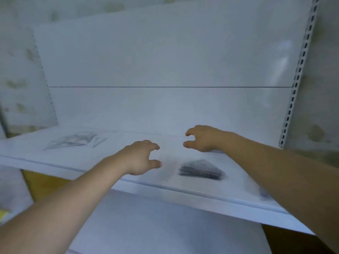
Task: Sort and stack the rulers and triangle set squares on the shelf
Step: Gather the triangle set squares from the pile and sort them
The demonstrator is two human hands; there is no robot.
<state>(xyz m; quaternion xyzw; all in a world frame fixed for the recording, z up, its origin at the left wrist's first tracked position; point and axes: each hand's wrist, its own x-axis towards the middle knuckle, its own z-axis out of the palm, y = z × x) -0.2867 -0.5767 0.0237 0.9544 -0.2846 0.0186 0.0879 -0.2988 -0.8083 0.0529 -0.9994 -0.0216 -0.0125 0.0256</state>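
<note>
The view is blurred by motion. A dark stack of triangle set squares (pixel 201 170) lies near the front edge of the white shelf (pixel 128 182). A paler pile of clear set squares and rulers (pixel 75 140) lies at the back left. My left hand (pixel 141 157) hovers over the shelf just left of the dark stack, fingers loosely spread, holding nothing. My right hand (pixel 203 138) hovers behind the dark stack, thumb and fingers apart, also holding nothing.
A white back panel (pixel 165 61) rises behind the shelf. A slotted metal upright (pixel 297 79) runs down the right side. Another white shelf (pixel 165 226) sits below. A small blurred item (pixel 265 195) lies at the shelf's front right.
</note>
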